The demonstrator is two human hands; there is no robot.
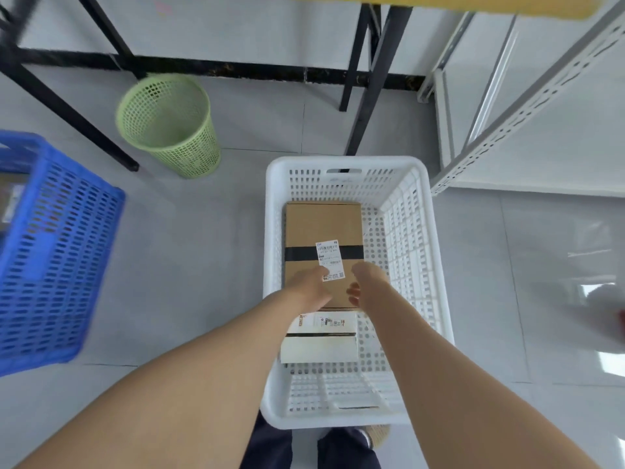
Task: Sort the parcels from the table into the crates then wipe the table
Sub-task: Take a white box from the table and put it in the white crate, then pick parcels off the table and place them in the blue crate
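A white crate stands on the floor right in front of me. A brown cardboard parcel with a black tape band and a white label lies flat in its far half. A white parcel lies in the crate nearer to me. Both arms reach down into the crate. My left hand grips the brown parcel's near left corner. My right hand holds its near right corner with the fingers curled. The near edge of the brown parcel is hidden under my hands.
A blue crate stands on the floor at the left, with something dim inside. A green mesh wastebasket stands behind it by black table legs. A white metal shelf frame rises at the right. The yellow table edge runs along the top.
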